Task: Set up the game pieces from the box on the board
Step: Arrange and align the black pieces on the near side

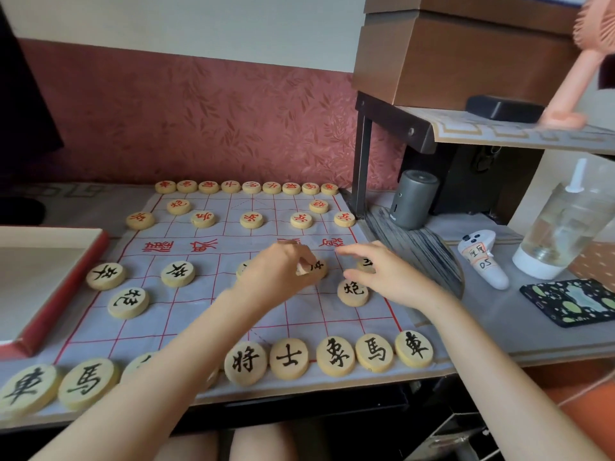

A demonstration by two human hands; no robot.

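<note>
Board (213, 304) lay at frame centre on desk (499, 331). Far row of pieces (252, 187) ran along board's upper edge; near row of pieces (289, 358) ran along lower edge. Box (50, 294) sat at left of frame, touching board's left side. Shelf (482, 131) stood at upper right, speaker (412, 199) beneath it. Controller (482, 257), bottle (562, 227) and phone (570, 301) lay right of board. Left hand (283, 274) and right hand (382, 274) were over board's right-centre, side by side.
</note>
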